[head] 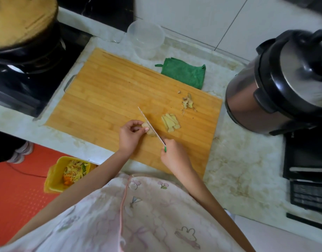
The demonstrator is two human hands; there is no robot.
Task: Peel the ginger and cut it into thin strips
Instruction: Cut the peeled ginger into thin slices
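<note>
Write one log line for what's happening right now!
step: slicing | left hand: holds ginger | right hand: grips knife | slices: on board

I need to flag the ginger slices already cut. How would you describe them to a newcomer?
Start at the bamboo cutting board in the middle of the counter. On its right half, just right of the knife blade, lies a small stack of pale yellow ginger slices. Unlike the brownish, ragged peel scraps behind them, they are flat, overlapping and clean-edged.
</note>
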